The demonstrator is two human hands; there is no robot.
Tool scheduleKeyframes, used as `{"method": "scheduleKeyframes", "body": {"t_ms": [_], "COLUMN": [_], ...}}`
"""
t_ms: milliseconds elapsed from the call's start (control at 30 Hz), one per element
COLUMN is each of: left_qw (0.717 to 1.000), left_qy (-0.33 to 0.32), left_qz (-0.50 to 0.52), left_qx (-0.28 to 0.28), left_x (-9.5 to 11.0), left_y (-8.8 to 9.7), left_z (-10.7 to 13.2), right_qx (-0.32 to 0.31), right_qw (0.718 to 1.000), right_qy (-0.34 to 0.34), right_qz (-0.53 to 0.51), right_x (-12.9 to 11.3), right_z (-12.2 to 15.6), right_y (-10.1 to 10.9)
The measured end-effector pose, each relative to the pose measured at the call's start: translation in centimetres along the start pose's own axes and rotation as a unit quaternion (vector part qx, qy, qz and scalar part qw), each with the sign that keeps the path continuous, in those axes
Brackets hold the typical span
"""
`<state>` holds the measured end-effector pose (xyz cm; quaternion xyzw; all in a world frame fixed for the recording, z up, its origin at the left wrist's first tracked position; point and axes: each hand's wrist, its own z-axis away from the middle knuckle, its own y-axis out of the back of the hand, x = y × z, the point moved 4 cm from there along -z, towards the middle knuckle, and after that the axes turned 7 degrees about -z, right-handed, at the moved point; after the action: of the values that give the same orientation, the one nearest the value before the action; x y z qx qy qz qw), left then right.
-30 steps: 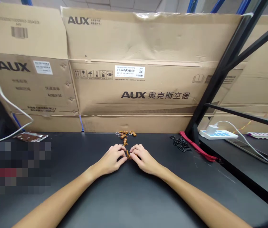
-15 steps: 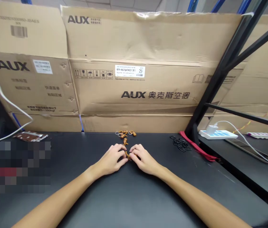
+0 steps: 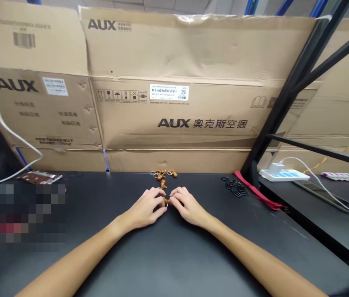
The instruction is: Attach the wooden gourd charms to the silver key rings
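My left hand (image 3: 146, 206) and my right hand (image 3: 185, 205) rest on the black table (image 3: 168, 255), fingertips meeting. Both pinch a small brown wooden charm with a metal ring (image 3: 166, 201) between them. Most of the charm is hidden by the fingers. A small pile of similar brown gourd-shaped charms with key rings (image 3: 163, 175) lies just beyond my hands, at the foot of the cardboard boxes.
Large AUX cardboard boxes (image 3: 177, 103) wall off the back of the table. A pile of black rings (image 3: 234, 185) and a red strap (image 3: 256, 192) lie to the right by a black rack post (image 3: 286, 95). A white power strip (image 3: 284, 175) with a cable sits further right.
Both hands stay at the same spot; the fingers have shifted slightly around the charm, and the right hand has drawn in a little toward the left.
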<state>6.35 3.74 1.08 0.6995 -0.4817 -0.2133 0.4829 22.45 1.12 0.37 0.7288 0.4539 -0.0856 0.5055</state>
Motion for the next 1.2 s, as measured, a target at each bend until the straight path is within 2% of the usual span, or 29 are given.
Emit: {"method": "scheduleKeyframes", "body": {"t_ms": [167, 433, 600, 733, 1000, 1200], "left_qw": [1.0, 1.0, 1.0, 1.0, 1.0, 1.0], "left_qy": [-0.007, -0.017, 0.006, -0.001, -0.017, -0.005], "left_qz": [-0.008, 0.0, -0.002, -0.006, 0.017, 0.021], "left_qx": [-0.001, 0.0, 0.004, 0.001, -0.007, -0.001], "left_x": [0.0, -0.1, -0.1, 0.0, -0.2, -0.5], "left_y": [-0.1, 0.0, 0.1, 0.0, -0.2, -0.4], "left_z": [0.0, -0.1, 0.0, 0.0, -0.1, -0.1], "right_qx": [-0.019, 0.036, 0.015, -0.013, 0.05, 0.018], "right_qw": [0.999, 0.998, 1.0, 1.0, 0.996, 0.999], "right_qy": [0.015, -0.033, -0.008, 0.018, -0.046, 0.001], "right_qz": [-0.04, 0.041, 0.003, -0.015, 0.058, 0.028], "right_x": [-1.0, 1.6, 0.4, -0.5, 2.7, 0.9], "right_z": [0.0, -0.2, -0.1, 0.0, -0.3, 0.1], "right_y": [-0.2, 0.3, 0.2, -0.2, 0.7, 0.7]}}
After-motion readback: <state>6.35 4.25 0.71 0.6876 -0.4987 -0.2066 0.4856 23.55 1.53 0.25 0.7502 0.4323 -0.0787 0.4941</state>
